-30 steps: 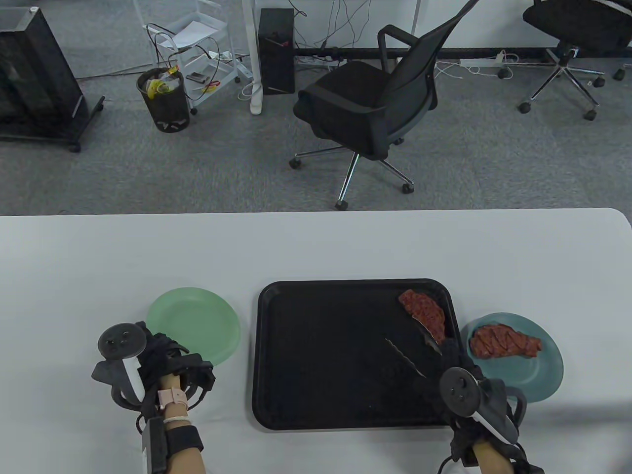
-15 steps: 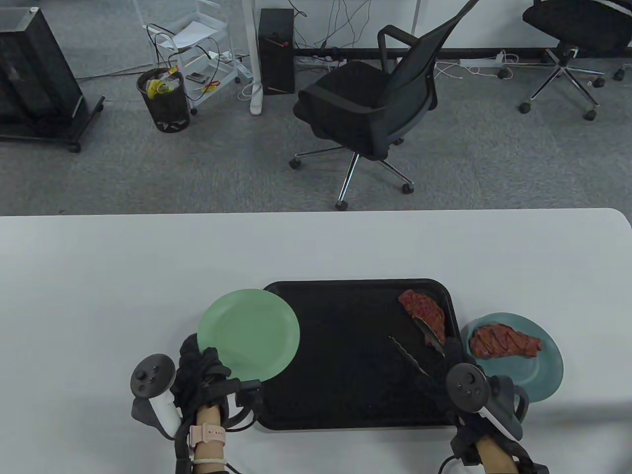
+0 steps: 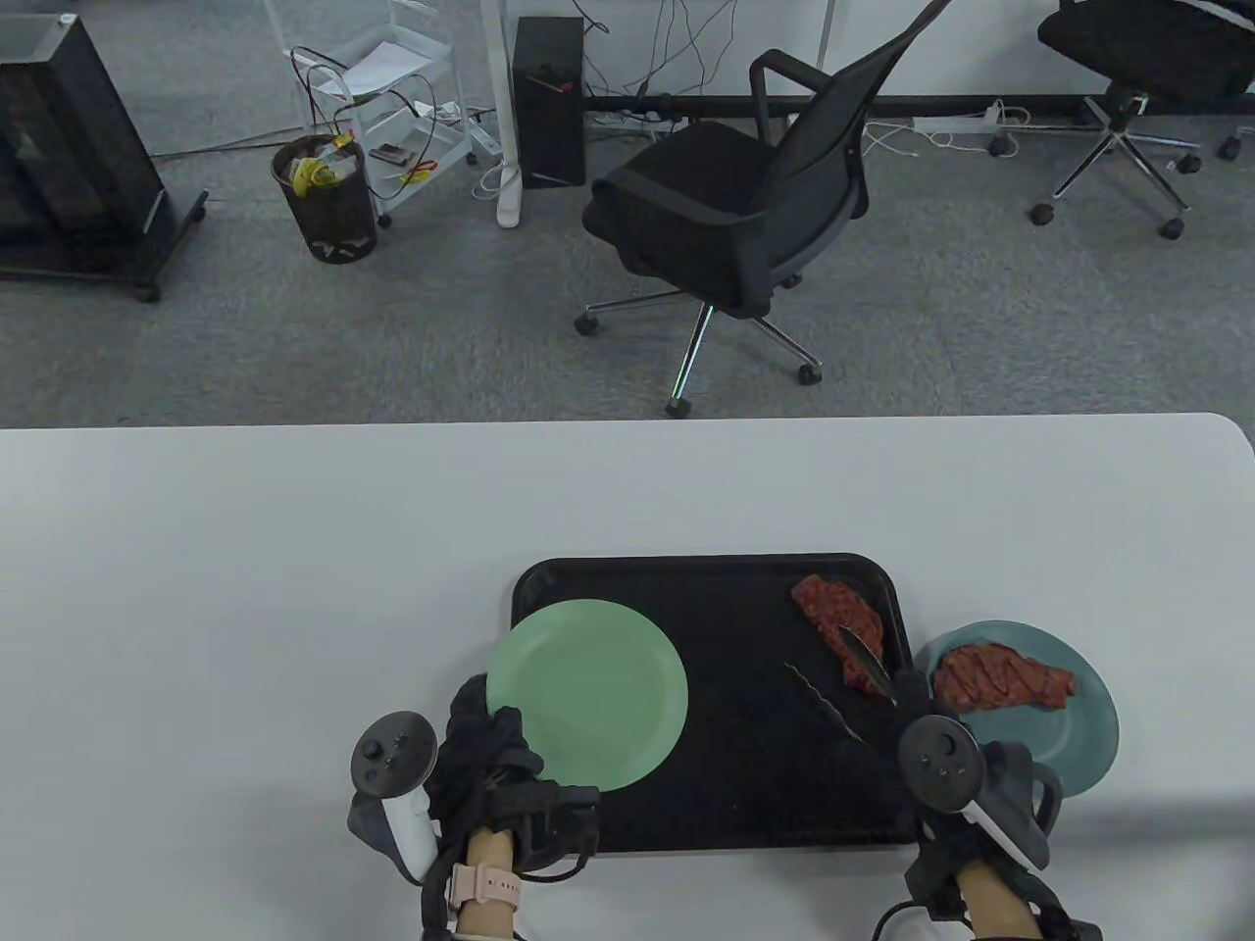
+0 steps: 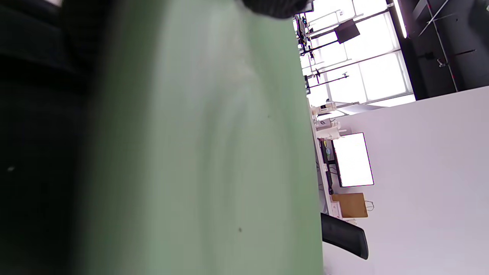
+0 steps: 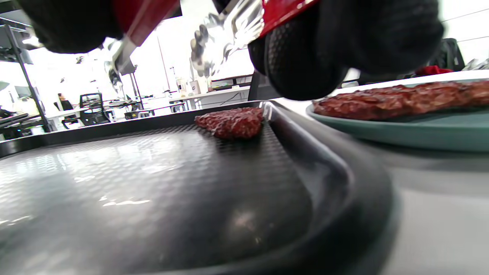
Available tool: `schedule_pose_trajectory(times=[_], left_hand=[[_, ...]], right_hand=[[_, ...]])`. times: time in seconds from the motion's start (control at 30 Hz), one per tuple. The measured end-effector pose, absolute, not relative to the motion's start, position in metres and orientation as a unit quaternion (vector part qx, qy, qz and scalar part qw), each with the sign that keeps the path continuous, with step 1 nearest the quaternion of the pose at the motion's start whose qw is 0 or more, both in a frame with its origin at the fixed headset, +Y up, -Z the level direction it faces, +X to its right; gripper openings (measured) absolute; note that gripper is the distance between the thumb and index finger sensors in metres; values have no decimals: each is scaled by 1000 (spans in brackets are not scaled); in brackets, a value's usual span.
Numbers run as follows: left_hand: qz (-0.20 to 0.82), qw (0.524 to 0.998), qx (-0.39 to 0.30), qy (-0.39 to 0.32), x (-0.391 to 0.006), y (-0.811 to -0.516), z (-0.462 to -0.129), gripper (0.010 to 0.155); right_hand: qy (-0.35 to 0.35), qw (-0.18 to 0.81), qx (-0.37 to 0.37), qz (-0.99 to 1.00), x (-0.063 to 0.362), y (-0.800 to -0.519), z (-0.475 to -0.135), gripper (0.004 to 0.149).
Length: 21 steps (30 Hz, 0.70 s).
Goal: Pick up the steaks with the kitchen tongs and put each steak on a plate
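My left hand grips the near rim of a light green plate and holds it over the left part of the black tray. The plate fills the left wrist view. My right hand holds metal tongs with red handles, their arms spread. One tong arm lies over a steak at the tray's far right corner; the steak sits beyond the tong tips. A second steak lies on the teal plate right of the tray.
The white table stretches left and beyond the tray. On the floor behind it stand a black office chair, a waste bin and a wire cart.
My left hand has carried the green plate from the table left of the tray rightward, over the tray's left part. The tongs have shifted slightly toward the steak on the tray.
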State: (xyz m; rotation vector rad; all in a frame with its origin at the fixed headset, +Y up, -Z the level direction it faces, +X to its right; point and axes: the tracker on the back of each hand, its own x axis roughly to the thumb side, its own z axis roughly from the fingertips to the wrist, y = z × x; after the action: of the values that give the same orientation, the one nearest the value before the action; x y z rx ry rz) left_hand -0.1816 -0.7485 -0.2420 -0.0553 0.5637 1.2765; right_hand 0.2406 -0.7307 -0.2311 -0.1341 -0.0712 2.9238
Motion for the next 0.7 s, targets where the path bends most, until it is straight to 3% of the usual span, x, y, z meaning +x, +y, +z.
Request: schedule_pose_trajectory(times=[0.3, 0.6, 0.7], left_hand=[[596, 762, -36, 252, -178, -750, -241, 59], [596, 760, -41, 254, -182, -751, -239, 59], [599, 758, -44, 254, -183, -752, -239, 59]], right_hand=[[-8, 81, -103, 991, 256, -734, -259, 91], [61, -24, -121, 990, 237, -748, -303, 94], [72, -3, -119, 990, 235, -748, -309, 94]])
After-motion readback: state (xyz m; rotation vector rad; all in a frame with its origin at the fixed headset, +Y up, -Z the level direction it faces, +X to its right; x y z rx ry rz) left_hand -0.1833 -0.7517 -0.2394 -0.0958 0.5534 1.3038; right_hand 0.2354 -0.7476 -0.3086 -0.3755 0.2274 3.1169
